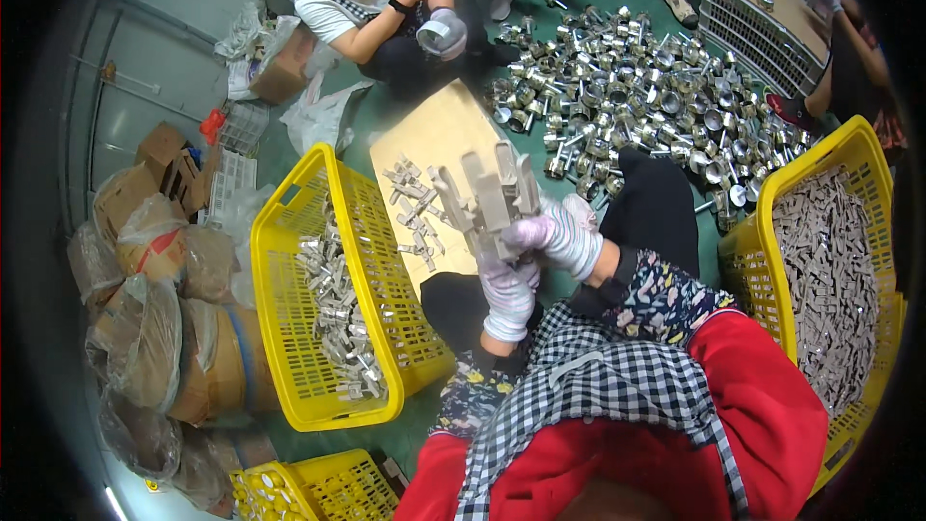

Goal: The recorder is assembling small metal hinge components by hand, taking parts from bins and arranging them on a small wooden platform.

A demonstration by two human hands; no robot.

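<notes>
Floor (386, 125) of green is lying under everything, carrying a wide heap of shiny metal fittings (637, 87) at the far right. Two yellow baskets are flanking the person: the right basket (772, 222) is holding a deep fill of flat grey pieces, the left basket (280, 260) is holding a line of small metal parts. Between them a tan cardboard sheet (434, 130) is lying with a few grey pieces scattered on it. Above the person's lap, both gloved hands are gripping a fanned bundle of grey metal pieces (487, 191): the left hand (508, 291) is clenching it from below, the right hand (564, 232) is grasping its right side.
</notes>
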